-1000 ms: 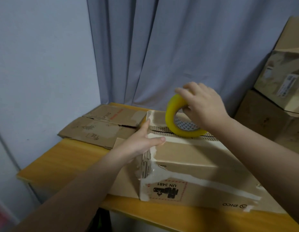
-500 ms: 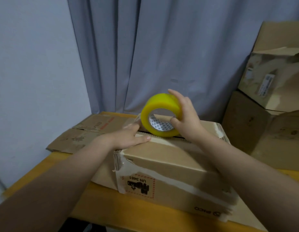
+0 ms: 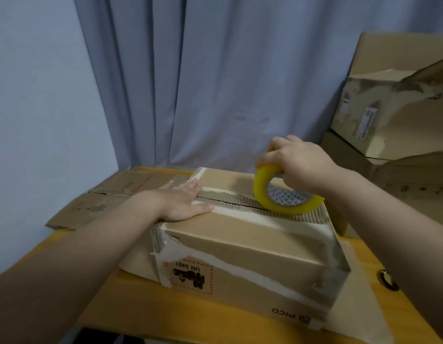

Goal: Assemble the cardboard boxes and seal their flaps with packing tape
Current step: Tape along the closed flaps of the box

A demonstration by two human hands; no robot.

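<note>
On wooden table (image 3: pixel 131 306), cardboard box (image 3: pixel 240 244) before curtain (image 3: pixel 215 83)

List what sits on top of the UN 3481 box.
The left hand lies flat at the left end of the seam; the right hand holds the yellow tape roll at the right end. The seam beneath them is covered.

Tape roll (image 3: pixel 285 194) yellow; box (image 3: pixel 252 247) brown, red-bordered label (image 3: pixel 188 273); curtain (image 3: pixel 215 83) grey-blue; table (image 3: pixel 146 309) orange-yellow.

tape roll (image 3: pixel 260 189) top hidden, stacked boxes (image 3: pixel 401 115) cropped
</note>
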